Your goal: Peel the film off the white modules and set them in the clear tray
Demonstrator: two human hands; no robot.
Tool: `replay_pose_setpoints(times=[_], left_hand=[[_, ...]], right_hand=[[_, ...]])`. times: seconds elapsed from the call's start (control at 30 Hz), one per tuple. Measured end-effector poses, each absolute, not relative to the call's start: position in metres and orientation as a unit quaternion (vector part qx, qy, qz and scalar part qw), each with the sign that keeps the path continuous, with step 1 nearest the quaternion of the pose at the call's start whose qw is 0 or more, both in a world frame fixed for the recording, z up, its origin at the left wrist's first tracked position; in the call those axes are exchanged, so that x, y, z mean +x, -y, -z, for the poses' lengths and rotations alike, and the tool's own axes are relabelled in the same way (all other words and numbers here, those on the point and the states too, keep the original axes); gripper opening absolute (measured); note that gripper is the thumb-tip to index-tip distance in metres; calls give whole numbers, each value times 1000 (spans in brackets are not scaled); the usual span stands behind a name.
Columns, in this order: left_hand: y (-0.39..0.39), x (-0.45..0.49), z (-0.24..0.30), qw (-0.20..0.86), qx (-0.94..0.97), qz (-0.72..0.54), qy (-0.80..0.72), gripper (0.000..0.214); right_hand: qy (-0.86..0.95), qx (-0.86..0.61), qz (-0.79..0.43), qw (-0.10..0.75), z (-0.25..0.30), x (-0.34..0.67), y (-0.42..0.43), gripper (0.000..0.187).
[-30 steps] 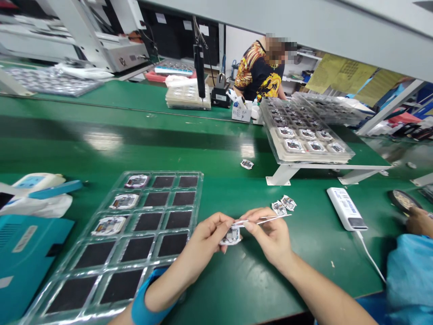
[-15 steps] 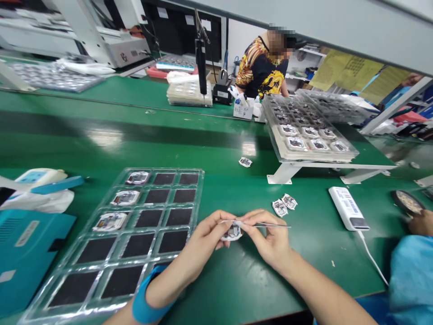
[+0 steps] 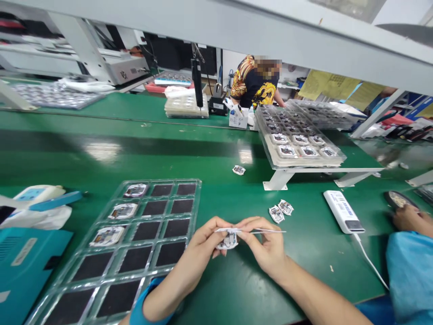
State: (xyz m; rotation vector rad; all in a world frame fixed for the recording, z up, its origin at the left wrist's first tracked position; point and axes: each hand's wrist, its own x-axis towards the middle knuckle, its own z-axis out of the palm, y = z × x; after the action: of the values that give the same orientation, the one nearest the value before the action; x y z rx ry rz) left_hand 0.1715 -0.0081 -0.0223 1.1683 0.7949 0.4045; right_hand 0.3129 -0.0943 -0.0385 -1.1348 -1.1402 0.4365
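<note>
My left hand is closed around a small white-framed electronic module, its circuit parts facing me. My right hand pinches a thin, pale, rod-like tool that sticks out to the right; its exact kind does not show. Thumb and index finger of that hand touch the module's upper right edge, and the fingertips hide the tool's other end. Beyond the right hand, two similar modules lie side by side on the green bench, and a single module lies farther back.
To the left, a clear compartment tray holds three modules over dark pads. Stacked trays of modules rest on a raised stand at the back right. A white power strip with a cable lies right. A co-worker's hand is at the far right.
The view has tilted up slightly, so the bench sits lower in the picture. Both hands keep their grip, and more of the module's face shows between them.
</note>
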Motion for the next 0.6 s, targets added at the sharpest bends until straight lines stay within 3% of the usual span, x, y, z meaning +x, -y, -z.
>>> replay_pose_setpoints(times=[0.2,0.37,0.6], left_hand=[[7,167,21,741,560,-169,-328,26],[8,169,38,739,575,-209,-281,45],[-24,172,37,616,724,-149,-272,27]], right_hand=[[500,-499,-171,687,35,313,91,3],[503,-520,-147,675,32,317,90,7],[530,-520,-91,663,27,318,93,3]])
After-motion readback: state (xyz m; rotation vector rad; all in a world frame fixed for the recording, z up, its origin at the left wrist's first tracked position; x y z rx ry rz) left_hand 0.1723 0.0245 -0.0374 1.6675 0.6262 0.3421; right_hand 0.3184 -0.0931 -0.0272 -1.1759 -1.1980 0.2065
